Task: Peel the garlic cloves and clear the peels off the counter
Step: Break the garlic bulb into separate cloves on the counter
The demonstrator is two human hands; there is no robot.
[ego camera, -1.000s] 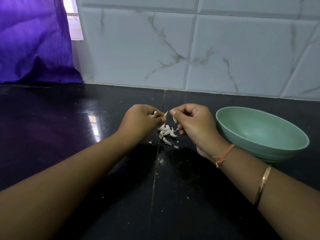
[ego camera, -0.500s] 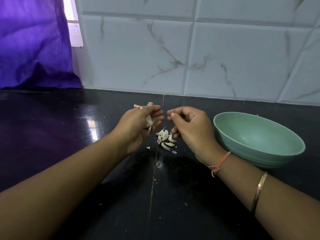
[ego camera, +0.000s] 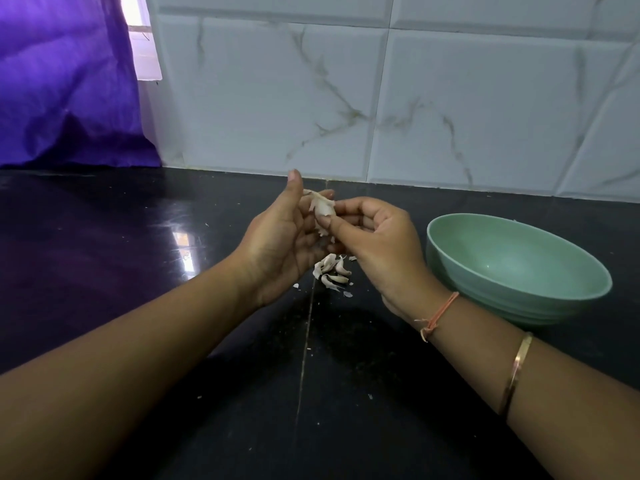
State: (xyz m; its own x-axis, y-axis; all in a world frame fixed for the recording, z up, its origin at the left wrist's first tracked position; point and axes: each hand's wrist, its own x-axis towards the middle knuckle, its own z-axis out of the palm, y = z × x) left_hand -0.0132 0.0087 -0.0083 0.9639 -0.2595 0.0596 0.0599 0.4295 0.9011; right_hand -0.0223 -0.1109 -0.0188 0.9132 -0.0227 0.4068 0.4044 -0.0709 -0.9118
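Nearest the camera both forearms reach forward over the black counter (ego camera: 121, 271), the right one wearing a metal bangle (ego camera: 516, 375) and, closer to the wrist, an orange thread (ego camera: 440, 315). Beyond them a few peel scraps (ego camera: 348, 294) lie loose beside the counter's seam, and just past those sits a small pile of cloves (ego camera: 332, 270), directly beneath the two hands.

The hands meet above that pile. The left hand (ego camera: 277, 247) is turned palm up with its thumb raised clear, its fingers cradling one garlic clove (ego camera: 323, 207). The right hand (ego camera: 377, 244) pinches that clove between thumb and forefinger, the other fingers curled in. The clove stands roughly upright, long axis running from the right thumb up to a papery tip that points toward the wall, with loose skin flaring off it.

The peeling looks under way on this clove: the likely pull is the right hand drawing skin down and away while the left fingers brace. The right hand is the nearer one to the green bowl (ego camera: 491, 299), which stands just to its right and appears empty

Farther back rise the marbled white tiles (ego camera: 450, 98) and a purple cloth (ego camera: 62, 81) at far left
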